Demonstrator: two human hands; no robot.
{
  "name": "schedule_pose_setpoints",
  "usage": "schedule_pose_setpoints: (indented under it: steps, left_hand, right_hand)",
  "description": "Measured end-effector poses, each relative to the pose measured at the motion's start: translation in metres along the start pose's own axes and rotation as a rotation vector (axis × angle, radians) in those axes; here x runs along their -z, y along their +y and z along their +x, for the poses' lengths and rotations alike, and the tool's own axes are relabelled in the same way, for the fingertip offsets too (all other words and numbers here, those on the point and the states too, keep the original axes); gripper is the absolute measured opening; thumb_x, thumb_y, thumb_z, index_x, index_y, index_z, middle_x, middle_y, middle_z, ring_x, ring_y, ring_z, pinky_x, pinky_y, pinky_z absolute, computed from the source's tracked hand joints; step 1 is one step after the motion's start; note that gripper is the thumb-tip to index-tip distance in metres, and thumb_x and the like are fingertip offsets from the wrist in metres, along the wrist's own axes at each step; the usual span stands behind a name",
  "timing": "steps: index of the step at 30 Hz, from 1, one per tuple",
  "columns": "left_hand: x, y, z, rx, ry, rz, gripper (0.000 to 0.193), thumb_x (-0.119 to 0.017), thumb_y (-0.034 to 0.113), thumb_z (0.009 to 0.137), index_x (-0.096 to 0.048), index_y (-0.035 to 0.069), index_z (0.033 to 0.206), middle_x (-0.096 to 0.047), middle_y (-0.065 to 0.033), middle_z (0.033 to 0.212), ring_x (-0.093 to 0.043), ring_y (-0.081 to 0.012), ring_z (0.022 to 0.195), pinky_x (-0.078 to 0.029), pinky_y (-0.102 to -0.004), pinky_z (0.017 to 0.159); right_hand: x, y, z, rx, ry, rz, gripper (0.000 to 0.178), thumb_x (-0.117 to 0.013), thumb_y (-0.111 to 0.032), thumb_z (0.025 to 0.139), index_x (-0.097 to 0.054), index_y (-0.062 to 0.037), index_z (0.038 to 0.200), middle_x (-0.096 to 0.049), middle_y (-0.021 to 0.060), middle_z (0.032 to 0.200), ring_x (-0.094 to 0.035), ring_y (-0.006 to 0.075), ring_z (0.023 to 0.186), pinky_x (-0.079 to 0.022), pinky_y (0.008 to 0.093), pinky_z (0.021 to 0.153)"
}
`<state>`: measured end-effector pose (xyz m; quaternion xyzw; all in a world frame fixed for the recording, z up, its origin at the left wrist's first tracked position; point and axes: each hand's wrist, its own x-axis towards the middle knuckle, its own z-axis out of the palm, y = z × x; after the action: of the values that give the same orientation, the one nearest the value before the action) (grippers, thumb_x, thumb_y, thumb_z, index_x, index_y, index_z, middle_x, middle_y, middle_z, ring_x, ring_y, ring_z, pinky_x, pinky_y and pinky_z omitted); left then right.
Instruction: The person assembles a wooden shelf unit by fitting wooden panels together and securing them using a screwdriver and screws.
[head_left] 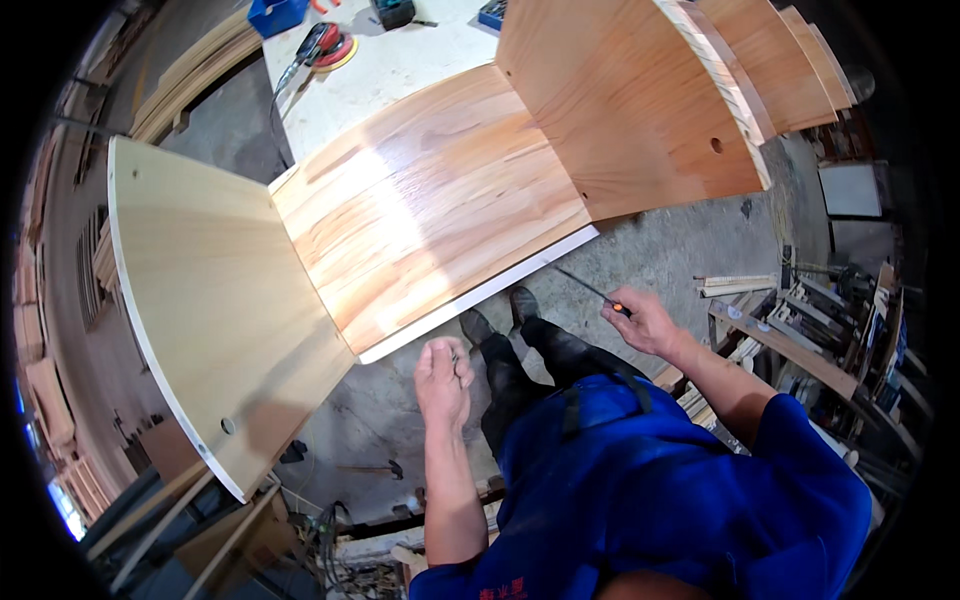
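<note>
My right hand is closed round the black and orange handle of a long thin screwdriver. Its shaft points up and left, and its tip appears near the pale front edge strip of a wooden panel. My left hand is curled just below that strip's left end, apart from the wood. Something small and dark shows between its fingers, too small to name. The panel joins a pale side board on the left and a browner side board on the right, each with a round hole near its near end.
A white worktable behind bears a red sander and a blue bin. More curved boards stand at the far right. A hammer lies on the concrete floor. Wood offcuts crowd the right side.
</note>
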<state>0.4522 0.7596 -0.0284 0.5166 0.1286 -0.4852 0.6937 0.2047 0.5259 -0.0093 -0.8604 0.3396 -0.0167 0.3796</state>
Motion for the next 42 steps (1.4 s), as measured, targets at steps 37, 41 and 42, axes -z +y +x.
schedule_pose_setpoints:
  steps: [37, 41, 42]
  left_hand:
    - [-0.136, 0.058, 0.079, 0.16, -0.438, -0.233, 0.03, -0.061, 0.013, 0.099, -0.052, 0.001, 0.125, -0.058, -0.007, 0.102, -0.048, -0.0071, 0.07, -0.04, -0.0186, 0.053]
    - [-0.124, 0.072, 0.089, 0.192, -0.498, -0.253, 0.025, -0.059, 0.015, 0.101, -0.055, 0.003, 0.122, -0.059, -0.0072, 0.099, -0.047, -0.007, 0.068, -0.038, -0.0189, 0.052]
    - [-0.122, 0.072, 0.09, 0.184, -0.494, -0.249, 0.022, -0.057, 0.016, 0.102, -0.057, 0.004, 0.119, -0.06, -0.0069, 0.098, -0.046, -0.0069, 0.067, -0.038, -0.0192, 0.052]
  right_hand:
    - [0.014, -0.103, 0.011, -0.273, -0.001, 0.549, 0.024, -0.053, -0.02, 0.102, -0.063, 0.0009, 0.095, -0.054, 0.012, 0.069, -0.048, 0.0159, 0.063, -0.045, 0.0334, 0.06]
    - [-0.005, -0.124, 0.012, -0.366, 0.079, 0.571, 0.025, -0.053, -0.021, 0.102, -0.063, 0.0009, 0.095, -0.053, 0.0115, 0.069, -0.047, 0.0155, 0.064, -0.044, 0.0329, 0.06]
    - [-0.007, -0.128, 0.013, -0.365, 0.093, 0.563, 0.025, -0.054, -0.021, 0.102, -0.063, 0.0009, 0.095, -0.052, 0.0112, 0.069, -0.046, 0.0153, 0.064, -0.044, 0.0328, 0.059]
